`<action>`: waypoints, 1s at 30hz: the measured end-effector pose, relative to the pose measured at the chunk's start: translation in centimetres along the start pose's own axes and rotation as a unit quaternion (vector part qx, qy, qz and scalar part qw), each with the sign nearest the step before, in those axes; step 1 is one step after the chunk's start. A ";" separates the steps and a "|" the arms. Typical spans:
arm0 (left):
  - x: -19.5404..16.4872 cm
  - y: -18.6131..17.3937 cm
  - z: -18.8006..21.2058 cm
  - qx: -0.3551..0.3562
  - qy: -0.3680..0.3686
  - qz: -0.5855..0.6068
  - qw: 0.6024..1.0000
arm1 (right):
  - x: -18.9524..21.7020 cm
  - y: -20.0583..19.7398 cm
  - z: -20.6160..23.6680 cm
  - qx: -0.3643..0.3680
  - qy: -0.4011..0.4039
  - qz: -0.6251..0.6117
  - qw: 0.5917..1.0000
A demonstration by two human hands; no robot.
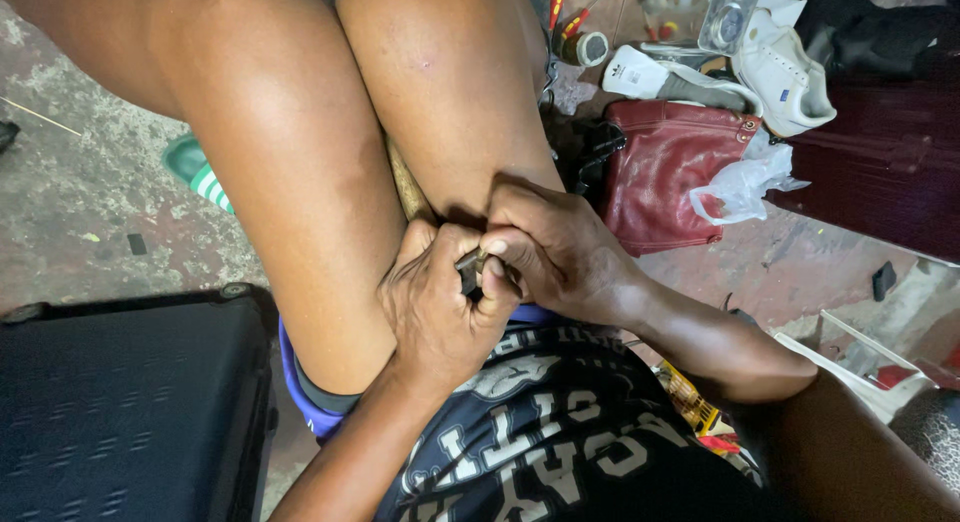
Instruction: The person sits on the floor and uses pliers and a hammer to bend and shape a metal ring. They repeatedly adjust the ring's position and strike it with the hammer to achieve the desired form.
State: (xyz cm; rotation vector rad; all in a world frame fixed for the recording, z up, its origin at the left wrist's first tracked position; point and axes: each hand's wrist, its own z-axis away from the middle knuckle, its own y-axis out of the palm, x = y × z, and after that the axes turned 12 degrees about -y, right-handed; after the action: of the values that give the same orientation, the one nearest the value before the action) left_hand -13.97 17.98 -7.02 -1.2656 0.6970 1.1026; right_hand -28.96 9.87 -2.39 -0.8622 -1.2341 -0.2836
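Both hands gripped a small dark piece between the knees.
The left hand and right hand were pressed together, clamped on it; working it seemed under way, calling next for steady pinching. Beyond lay a red bag, a clear plastic bag, white shoes and a black case.

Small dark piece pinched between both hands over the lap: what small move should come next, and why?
Probably ease the right hand fingers back a little. The dark piece is nearly buried between it and the left hand, so little of it shows to work on.
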 end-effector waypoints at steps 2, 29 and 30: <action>-0.1 0.0 0.0 0.000 -0.012 -0.005 1.000 | 0.0 -0.1 -0.1 0.004 0.026 -0.015 1.000; -1.1 -0.7 0.6 0.090 0.014 -0.026 0.995 | 0.3 -1.4 0.2 -0.030 0.013 -0.050 0.998; -1.2 -0.8 0.5 0.095 0.025 -0.020 0.995 | 0.3 -1.4 0.3 -0.033 -0.011 -0.020 0.999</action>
State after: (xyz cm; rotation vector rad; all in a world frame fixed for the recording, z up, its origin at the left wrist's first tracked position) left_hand -13.80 18.21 -5.50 -1.1428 0.7923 0.9508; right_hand -29.94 9.19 -1.52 -0.9008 -1.2686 -0.3496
